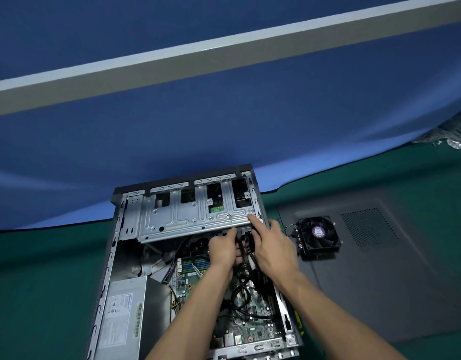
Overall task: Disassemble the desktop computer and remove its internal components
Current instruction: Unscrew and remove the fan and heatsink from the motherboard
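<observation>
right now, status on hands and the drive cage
Left hand grips black cables under silver metal drive cage. Right hand fingers rest on cage edge. Cage still seated; cables in way.

Opened desktop computer (pixel 135 268) flat on green mat (pixel 42 281), motherboard (pixel 250 326) exposed

— Anything worn on the left hand (pixel 222 249) or the right hand (pixel 272 252)?
— Nothing: no gloves, rings or watch.
— Sleeves?
— None in view; both forearms bare right down to the frame edge.
— Fingers (pixel 255 221)?
— Bare too, nails short and unpainted.
</observation>
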### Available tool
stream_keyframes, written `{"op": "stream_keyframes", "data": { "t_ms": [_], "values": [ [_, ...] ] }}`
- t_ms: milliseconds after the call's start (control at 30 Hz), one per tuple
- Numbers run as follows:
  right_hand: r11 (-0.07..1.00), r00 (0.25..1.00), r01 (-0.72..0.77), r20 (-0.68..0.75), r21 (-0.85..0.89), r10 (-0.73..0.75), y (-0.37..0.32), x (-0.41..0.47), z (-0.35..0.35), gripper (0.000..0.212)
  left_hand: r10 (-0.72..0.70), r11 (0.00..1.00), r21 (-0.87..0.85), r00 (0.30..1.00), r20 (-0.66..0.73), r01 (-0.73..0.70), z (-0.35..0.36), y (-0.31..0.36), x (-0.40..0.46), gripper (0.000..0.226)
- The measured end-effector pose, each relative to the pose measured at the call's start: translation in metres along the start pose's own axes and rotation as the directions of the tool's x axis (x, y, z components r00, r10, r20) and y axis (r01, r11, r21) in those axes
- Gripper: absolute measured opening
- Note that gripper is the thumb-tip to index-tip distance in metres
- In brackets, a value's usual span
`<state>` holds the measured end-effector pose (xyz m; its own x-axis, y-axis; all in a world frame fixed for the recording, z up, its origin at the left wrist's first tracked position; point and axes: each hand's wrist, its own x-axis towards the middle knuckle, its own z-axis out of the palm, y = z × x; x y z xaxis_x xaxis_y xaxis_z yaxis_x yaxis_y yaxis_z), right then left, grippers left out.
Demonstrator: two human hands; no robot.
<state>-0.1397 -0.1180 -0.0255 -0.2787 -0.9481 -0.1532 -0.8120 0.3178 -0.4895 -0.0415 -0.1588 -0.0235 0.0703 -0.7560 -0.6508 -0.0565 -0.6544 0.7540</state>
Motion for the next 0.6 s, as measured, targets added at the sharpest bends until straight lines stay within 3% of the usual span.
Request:
{"op": "stream_keyframes", "data": {
  "t_ms": [400,600],
  "values": [
    [0.998,0.999,-0.037,-0.003,-0.052,0.037,0.001,0.001,0.004,0.047,0.047,0.966,-0.255,0.999,0.005,-0.044,0.013,-0.021,-0.003,0.025],
    [0.999,0.999,-0.036,-0.011,-0.013,0.035,0.000,0.000,0.002,0.041,-0.052,0.969,-0.238,0.996,0.075,0.069,0.014,-0.009,-0.003,0.020]
  ]
}}
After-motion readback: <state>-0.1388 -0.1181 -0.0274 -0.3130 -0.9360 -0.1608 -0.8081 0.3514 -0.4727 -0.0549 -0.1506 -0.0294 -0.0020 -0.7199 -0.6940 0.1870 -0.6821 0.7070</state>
